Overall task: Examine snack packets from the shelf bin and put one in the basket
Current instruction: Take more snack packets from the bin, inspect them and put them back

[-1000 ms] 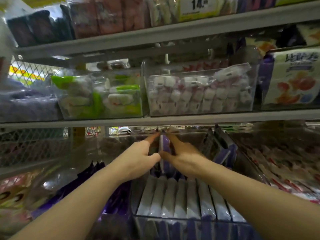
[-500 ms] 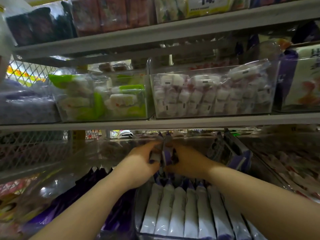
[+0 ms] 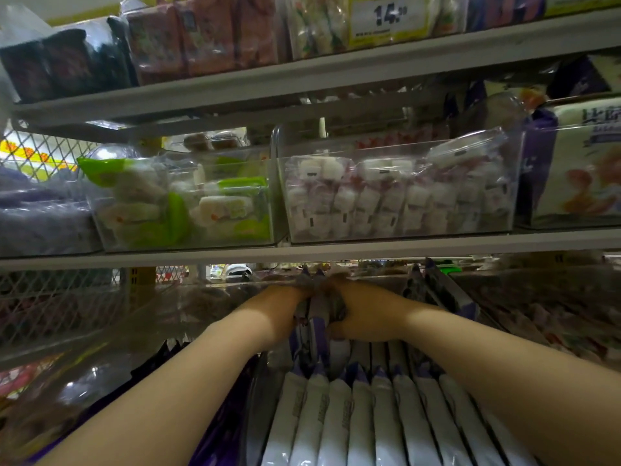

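White-and-purple snack packet [image 3: 317, 314] gripped between both hands, upright, long axis near vertical, crimped end up, thin edge toward camera; print on it too blurred to read. Left hand [image 3: 279, 311] fingers curled round its left face; right hand [image 3: 366, 314] curled round its right face. Just below hands: row of like packets [image 3: 363, 418] standing on edge in clear shelf bin [image 3: 257, 408], long axes running away from camera. Well above hands: price label [image 3: 389, 15] reads "14", small digits unreadable.

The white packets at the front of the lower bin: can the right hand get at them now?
Probably yes: the white packets stand uncovered, nearer than the right hand, though it grips a purple packet now.
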A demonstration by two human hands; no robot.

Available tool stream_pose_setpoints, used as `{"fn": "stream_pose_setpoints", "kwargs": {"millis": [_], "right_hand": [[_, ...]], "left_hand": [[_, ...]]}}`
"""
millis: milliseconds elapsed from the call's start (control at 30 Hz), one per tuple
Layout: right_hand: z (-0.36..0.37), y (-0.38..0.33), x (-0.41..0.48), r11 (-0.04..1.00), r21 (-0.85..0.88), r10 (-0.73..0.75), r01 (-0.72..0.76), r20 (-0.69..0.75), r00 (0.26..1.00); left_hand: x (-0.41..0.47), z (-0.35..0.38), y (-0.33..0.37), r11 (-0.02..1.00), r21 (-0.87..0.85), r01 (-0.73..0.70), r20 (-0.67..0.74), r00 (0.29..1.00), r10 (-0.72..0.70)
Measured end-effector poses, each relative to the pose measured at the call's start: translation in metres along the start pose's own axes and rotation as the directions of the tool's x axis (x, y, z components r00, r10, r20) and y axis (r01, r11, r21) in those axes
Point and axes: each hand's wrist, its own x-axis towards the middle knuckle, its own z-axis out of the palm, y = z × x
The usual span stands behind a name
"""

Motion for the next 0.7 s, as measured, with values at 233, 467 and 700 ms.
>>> {"fn": "stream_pose_setpoints", "kwargs": {"millis": [233,467,700], "right_hand": [[0.004,-0.004,-0.004,0.997,0.038,-0.076,0.073,0.070,0.995],[-0.035,0.002,-0.019,0.999,-0.020,0.036,-0.036,0.027,0.999],[-0.013,0.007,-0.029,0.954,-0.299,0.065,0.003,0.215,0.974]], "left_hand": [[-0.011,-0.005,0.003,0.986,-0.122,-0.111,0.055,0.991,0.119],[-0.007,0.010,0.018,0.973,0.188,-0.134,-0.056,0.988,0.147],[-0.001,0.014,0.023,0.930,0.238,-0.279,-0.063,0.951,0.302]]}}
